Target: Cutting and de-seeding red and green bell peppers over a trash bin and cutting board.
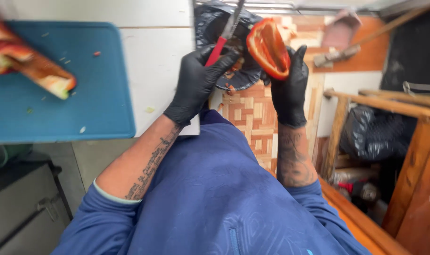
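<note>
My left hand (196,82), in a black glove, grips a red-handled knife (219,45) whose blade points away from me. In my gloved right hand (290,89) is a halved red bell pepper (267,47), its hollow cut side turned toward the knife. Both hands hover over a bin lined with a black bag (210,21), where pepper scraps lie. On the white counter (153,56) to the left sits a blue cutting board (83,104) carrying blurred pieces of red pepper (31,63).
Patterned orange floor tiles (250,113) show between my arms. On the right stands a wooden frame (394,106) with a full black bag (370,132) under it. A dustpan (340,30) lies on the floor at the back. A grey cabinet (21,208) is at lower left.
</note>
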